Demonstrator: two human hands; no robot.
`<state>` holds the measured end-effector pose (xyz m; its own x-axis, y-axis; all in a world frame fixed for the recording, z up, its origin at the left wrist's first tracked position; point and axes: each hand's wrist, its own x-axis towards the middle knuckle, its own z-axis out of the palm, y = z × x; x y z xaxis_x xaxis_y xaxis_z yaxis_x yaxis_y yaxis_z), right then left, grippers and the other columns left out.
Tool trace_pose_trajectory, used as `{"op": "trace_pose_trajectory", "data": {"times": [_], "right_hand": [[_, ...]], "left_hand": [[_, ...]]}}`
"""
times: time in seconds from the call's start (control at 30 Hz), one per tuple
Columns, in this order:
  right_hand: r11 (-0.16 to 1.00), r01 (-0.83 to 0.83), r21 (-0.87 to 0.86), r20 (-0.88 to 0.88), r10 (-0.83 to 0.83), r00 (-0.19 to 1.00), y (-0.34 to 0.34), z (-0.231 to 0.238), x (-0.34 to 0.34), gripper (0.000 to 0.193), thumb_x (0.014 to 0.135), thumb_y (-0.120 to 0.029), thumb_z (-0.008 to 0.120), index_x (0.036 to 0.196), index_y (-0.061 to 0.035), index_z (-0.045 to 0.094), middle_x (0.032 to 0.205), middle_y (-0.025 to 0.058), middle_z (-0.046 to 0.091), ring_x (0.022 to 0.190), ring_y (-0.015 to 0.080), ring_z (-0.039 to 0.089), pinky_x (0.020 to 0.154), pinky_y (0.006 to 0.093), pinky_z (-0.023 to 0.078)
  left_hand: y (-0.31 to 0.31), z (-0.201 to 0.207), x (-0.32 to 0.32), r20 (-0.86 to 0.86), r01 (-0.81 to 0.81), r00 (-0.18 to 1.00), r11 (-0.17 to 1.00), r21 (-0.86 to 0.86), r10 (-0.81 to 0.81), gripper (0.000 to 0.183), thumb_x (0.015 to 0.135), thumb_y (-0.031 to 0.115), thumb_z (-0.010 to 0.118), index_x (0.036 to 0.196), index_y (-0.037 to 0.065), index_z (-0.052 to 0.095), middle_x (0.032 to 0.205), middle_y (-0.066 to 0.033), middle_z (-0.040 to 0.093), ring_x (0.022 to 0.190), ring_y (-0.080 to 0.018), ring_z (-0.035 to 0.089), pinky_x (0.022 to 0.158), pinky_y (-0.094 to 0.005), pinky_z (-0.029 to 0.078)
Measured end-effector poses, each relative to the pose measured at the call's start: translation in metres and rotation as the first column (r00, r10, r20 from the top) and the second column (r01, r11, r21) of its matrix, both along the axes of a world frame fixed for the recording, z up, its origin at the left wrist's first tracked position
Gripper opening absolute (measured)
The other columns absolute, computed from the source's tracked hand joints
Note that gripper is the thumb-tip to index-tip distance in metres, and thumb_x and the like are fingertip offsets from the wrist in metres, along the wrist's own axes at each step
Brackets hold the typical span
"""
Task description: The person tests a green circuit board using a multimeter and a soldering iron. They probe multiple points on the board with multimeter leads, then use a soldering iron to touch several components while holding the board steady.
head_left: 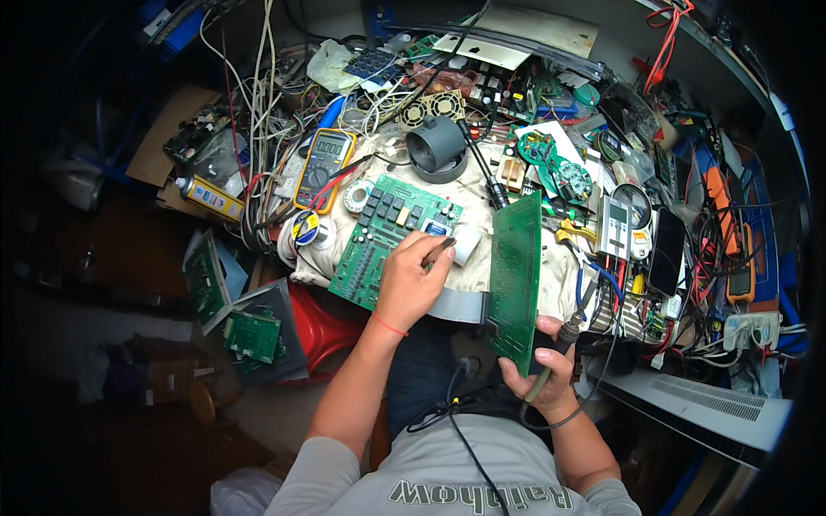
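Note:
My left hand [411,279] is closed around a short dark stick-like tool [439,250], whose kind I cannot make out. It hovers over the right part of a green circuit board [366,258] with black relays, lying on a cloth. My right hand [551,370] grips the lower edge of a second green circuit board [516,275], which stands upright. The same hand also holds a soldering iron [568,331], its cord looping down. A grey ribbon cable [456,305] runs between the two boards. Beside my left fingertips is a white roll [465,245].
A yellow multimeter [324,169], solder spools [306,228] and a grey round holder [436,148] surround the flat board. Yellow-handled pliers [575,231] and a dark phone [667,249] are at the right. Tangled wires crowd the back. A red stool [323,331] stands at left below the bench.

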<state>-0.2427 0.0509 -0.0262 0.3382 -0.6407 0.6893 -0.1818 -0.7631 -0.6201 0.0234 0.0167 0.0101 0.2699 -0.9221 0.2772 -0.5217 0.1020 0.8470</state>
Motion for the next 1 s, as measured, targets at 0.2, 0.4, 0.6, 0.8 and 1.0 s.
{"op": "trace_pose_trajectory", "data": {"times": [0.2, 0.4, 0.6, 0.8, 1.0], "right_hand": [[1.000, 0.002, -0.014, -0.009, -0.002, 1.000, 0.000, 0.001, 0.001, 0.076, 0.076, -0.010, 0.095, 0.134, -0.0205, 0.046, 0.137, 0.0199, 0.058, 0.120, 0.0396, 0.066, 0.098, 0.0494, 0.060], [1.000, -0.005, -0.010, 0.008, 0.006, 1.000, -0.002, 0.000, 0.002, 0.076, 0.077, -0.012, 0.095, 0.134, -0.0206, 0.046, 0.137, 0.0197, 0.058, 0.118, 0.0398, 0.067, 0.096, 0.0478, 0.060], [0.999, -0.018, -0.027, -0.034, 0.017, 0.999, -0.004, 0.003, 0.001, 0.075, 0.080, -0.013, 0.094, 0.136, -0.0198, 0.043, 0.137, 0.0210, 0.057, 0.121, 0.0387, 0.065, 0.099, 0.0479, 0.057], [1.000, -0.004, -0.009, -0.009, 0.004, 1.000, -0.003, -0.002, 0.001, 0.075, 0.078, -0.013, 0.095, 0.134, -0.0193, 0.045, 0.135, 0.0216, 0.059, 0.121, 0.0396, 0.066, 0.100, 0.0486, 0.058], [1.000, -0.004, -0.010, -0.035, 0.004, 0.999, -0.004, -0.005, -0.003, 0.074, 0.082, -0.010, 0.091, 0.137, -0.0177, 0.042, 0.139, 0.0234, 0.056, 0.122, 0.0398, 0.065, 0.102, 0.0480, 0.056]], "left_hand": [[-0.023, 0.004, -0.002, 0.021, 0.039, 0.999, 0.998, 0.052, -0.040, 0.016, 0.096, 0.011, 0.076, 0.107, -0.001, 0.078, 0.085, -0.0094, 0.066, 0.070, -0.0181, 0.061, 0.065, -0.0327, 0.049], [0.004, 0.001, 0.000, 0.009, 0.020, 1.000, 0.989, 0.148, -0.022, 0.016, 0.096, 0.012, 0.075, 0.104, -0.001, 0.078, 0.086, -0.0106, 0.068, 0.069, -0.0190, 0.062, 0.062, -0.0333, 0.049], [0.052, -0.007, -0.015, 0.035, 0.076, 0.996, 0.974, 0.214, -0.085, 0.021, 0.090, 0.011, 0.081, 0.108, 0.002, 0.077, 0.097, -0.0111, 0.071, 0.086, -0.0269, 0.074, 0.075, -0.0360, 0.058], [0.072, -0.008, -0.019, 0.169, 0.073, 0.980, 0.983, 0.170, -0.102, 0.027, 0.088, 0.014, 0.083, 0.112, 0.006, 0.076, 0.104, -0.0096, 0.071, 0.087, -0.0287, 0.074, 0.075, -0.0385, 0.059], [0.061, -0.005, -0.028, 0.544, 0.169, 0.804, 0.969, 0.180, -0.241, 0.054, 0.081, 0.024, 0.087, 0.129, 0.010, 0.068, 0.123, -0.0047, 0.066, 0.098, -0.0275, 0.071, 0.078, -0.0397, 0.058]]}}
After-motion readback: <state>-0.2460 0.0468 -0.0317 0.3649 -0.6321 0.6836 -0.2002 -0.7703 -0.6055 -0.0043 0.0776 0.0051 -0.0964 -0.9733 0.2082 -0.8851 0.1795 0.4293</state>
